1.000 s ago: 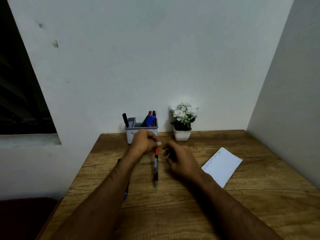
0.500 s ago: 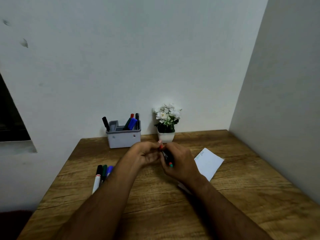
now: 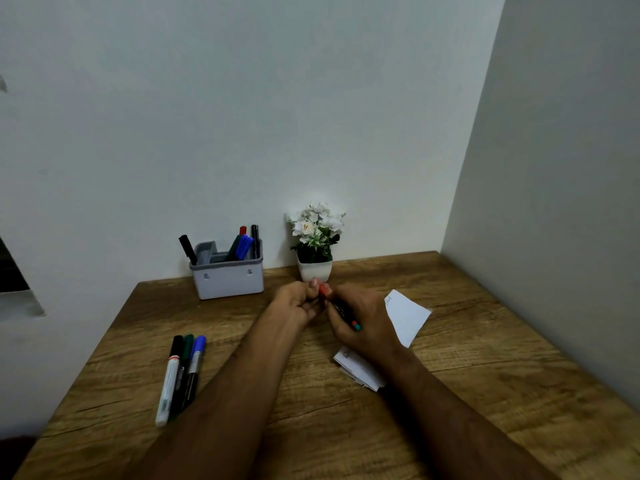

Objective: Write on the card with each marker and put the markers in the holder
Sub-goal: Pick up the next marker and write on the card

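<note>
Dim, soft indoor light, wide-angle bending at edges

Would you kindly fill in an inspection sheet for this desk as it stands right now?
Surface: wooden table, grain visible.
Job's things: red-capped marker held between both hands; white card lying under the right wrist; three markers lying side by side at the left; grey holder at the wall with several markers in it.
Clutter: potted white flowers beside the holder.
Grips: left hand pinches the red cap end; right hand grips the barrel.
Cables: nothing seen.
Surroundings: pale walls meeting in a corner at the right; dark opening at the far left.
</note>
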`<state>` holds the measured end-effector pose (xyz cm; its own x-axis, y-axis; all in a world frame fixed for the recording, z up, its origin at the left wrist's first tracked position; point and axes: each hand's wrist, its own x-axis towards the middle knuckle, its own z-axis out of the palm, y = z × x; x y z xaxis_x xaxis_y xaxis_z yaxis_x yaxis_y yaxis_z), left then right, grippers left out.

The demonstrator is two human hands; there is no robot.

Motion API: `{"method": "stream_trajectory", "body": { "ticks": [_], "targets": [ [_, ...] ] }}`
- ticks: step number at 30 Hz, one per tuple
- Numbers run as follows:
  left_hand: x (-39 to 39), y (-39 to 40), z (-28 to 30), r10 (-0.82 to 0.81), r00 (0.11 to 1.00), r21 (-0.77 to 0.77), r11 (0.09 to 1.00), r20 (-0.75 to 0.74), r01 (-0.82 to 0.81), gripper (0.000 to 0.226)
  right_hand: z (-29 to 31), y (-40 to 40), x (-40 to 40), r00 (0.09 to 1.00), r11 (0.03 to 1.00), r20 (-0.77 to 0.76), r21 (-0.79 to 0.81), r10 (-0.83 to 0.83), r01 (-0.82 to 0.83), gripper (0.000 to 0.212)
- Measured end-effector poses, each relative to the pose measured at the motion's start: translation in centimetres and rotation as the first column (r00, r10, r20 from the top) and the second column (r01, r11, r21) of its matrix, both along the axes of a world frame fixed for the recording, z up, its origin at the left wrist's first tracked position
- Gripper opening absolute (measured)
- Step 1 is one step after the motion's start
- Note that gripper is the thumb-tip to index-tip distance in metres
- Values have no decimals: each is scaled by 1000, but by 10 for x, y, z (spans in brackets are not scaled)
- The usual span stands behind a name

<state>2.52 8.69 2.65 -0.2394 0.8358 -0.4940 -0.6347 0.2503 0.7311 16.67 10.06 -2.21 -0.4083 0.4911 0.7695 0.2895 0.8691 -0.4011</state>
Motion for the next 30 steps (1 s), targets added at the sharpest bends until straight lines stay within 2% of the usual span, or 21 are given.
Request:
{"method": "stream_trajectory", "body": {
  "ticks": [5, 7, 9, 11, 12, 13, 14, 16, 18, 20, 22, 28, 30],
  "targets": [
    [11, 9, -10, 9, 1000, 13, 1000, 24, -9, 31, -6, 2, 8, 999, 999, -46, -29, -16, 15, 8],
    [0, 12, -12, 89, 996, 25, 996, 7, -89, 25, -5, 0, 11, 995, 998, -94, -50, -41, 36, 16],
    [-23, 17, -14, 236, 971, 8, 972, -27, -236, 13, -4, -5, 17, 991, 998, -130, -59, -27, 20, 20],
    [-36, 18, -14, 276, 953, 11, 961, -125, -277, 24, -1, -6, 24, 991, 997, -135, -83, -9, -2, 19],
    [-35, 15, -10, 224, 941, 25, 974, -253, -225, 18, 1, -4, 27, 991, 995, -137, -104, -7, -7, 18],
    [-31, 12, -9, 153, 898, 23, 987, -412, -158, 11, 1, -3, 28, 990, 992, -139, -123, -9, -8, 18],
    [-26, 11, -10, 98, 805, 15, 994, -586, -110, 8, 2, -2, 27, 990, 991, -142, -134, -9, -10, 18],
    [-22, 10, -16, 42, 516, 22, 999, -855, -43, 9, 4, -3, 24, 990, 990, -143, -143, -3, -17, 14],
    [-23, 11, -26, 0, 323, 14, 999, -946, 38, 13, 4, -3, 25, 990, 988, -139, -156, 0, -22, 11],
    [-25, 11, -35, -33, 197, -18, 997, -980, 76, 19, 3, -3, 29, 992, 986, -124, -167, -5, -16, 20],
    [-26, 11, -39, -34, 102, -24, 995, -994, 99, 22, 2, -2, 34, 995, 984, -102, -178, 0, -19, 27],
    [-29, 8, -48, 56, 6, 57, 990, -998, 130, 36, -2, -8, 43, 996, 980, -83, -197, 15, -31, 24],
    [-25, 2, -45, 139, -40, 131, 979, -990, 156, 35, -4, -10, 45, 996, 971, -93, -238, 9, -31, 23]
  ]
}}
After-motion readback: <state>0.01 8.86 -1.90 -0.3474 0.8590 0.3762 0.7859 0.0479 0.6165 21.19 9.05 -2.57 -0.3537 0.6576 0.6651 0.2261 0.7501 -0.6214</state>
